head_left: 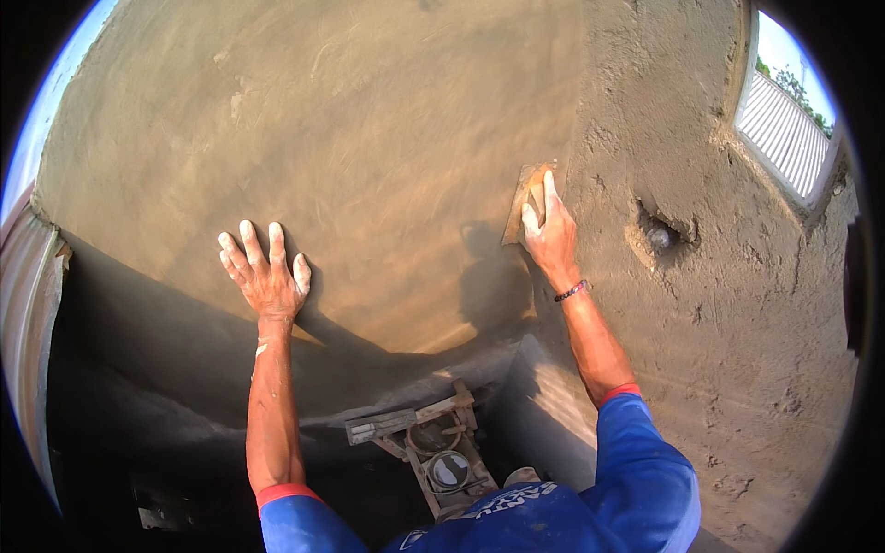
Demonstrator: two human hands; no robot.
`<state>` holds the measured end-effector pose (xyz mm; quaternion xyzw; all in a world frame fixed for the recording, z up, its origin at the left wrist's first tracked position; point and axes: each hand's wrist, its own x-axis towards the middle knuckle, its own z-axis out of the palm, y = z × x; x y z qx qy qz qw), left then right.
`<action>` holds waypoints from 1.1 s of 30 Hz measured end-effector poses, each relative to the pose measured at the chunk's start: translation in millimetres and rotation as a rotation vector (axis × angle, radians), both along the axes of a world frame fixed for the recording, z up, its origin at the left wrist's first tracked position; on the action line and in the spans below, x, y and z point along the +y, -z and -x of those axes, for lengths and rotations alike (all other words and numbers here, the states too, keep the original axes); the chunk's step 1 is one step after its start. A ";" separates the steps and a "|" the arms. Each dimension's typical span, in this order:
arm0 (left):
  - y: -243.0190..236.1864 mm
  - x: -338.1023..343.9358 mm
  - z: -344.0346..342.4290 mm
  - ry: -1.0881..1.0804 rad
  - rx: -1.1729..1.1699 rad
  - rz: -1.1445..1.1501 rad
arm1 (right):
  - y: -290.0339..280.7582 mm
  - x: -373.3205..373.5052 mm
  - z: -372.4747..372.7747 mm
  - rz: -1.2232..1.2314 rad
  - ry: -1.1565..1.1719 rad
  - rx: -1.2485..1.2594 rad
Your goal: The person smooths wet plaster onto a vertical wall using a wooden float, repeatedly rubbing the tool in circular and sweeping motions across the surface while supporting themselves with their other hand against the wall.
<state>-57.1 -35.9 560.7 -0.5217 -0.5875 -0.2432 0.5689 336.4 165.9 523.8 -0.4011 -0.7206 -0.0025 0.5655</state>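
A smooth, damp-looking plastered wall (387, 111) fills the middle of the view. My left hand (265, 276) lies flat against it, fingers spread and whitened with dried plaster. Farther right, my right hand (553, 238) grips a plastering float (516, 214) by its orange-brown handle. The float's thin face rests against the wall near the border with a rougher plastered stretch (682, 341). My palm hides part of the handle. Shadows of my head and arms fall across the wall.
In the rough plaster at right is a ragged hole (660, 235) with something pale inside. Beyond it, a window opening (784, 120) shows a corrugated roof. Below me stand wooden scaffold pieces (410, 424) and a bucket (450, 471). A corrugated sheet (26, 313) edges the far left.
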 end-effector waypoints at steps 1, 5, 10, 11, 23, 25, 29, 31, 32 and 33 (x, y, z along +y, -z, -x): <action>1.2 2.1 -0.6 0.005 0.006 0.006 | -18.0 8.4 0.0 -0.116 0.027 0.024; -7.4 -2.8 -1.5 -0.024 0.077 -0.049 | -67.9 8.2 8.4 -0.128 0.068 0.089; -3.7 5.8 -2.0 0.017 0.099 -0.034 | 32.6 -12.6 11.4 0.038 -0.007 0.080; -1.7 7.5 -1.6 0.003 0.082 -0.021 | 50.7 -15.9 12.3 0.067 -0.016 0.029; -2.2 -0.1 2.6 -0.047 0.138 -0.013 | -35.9 -31.1 54.3 -0.035 -0.020 0.229; -2.5 5.0 2.7 -0.071 0.122 -0.019 | 46.5 -65.0 89.4 -0.003 -0.080 0.128; -9.9 0.1 8.0 -0.078 0.143 -0.004 | 144.5 -76.1 85.5 0.060 -0.094 -0.013; -12.8 2.5 4.1 -0.064 0.145 -0.008 | 125.6 -51.1 74.4 0.092 -0.006 0.216; -11.8 5.4 1.2 -0.056 0.141 -0.015 | 102.1 -38.5 66.7 0.045 0.014 0.276; -12.1 7.1 -1.7 -0.048 0.135 -0.016 | 70.7 -33.2 64.7 0.001 0.035 0.335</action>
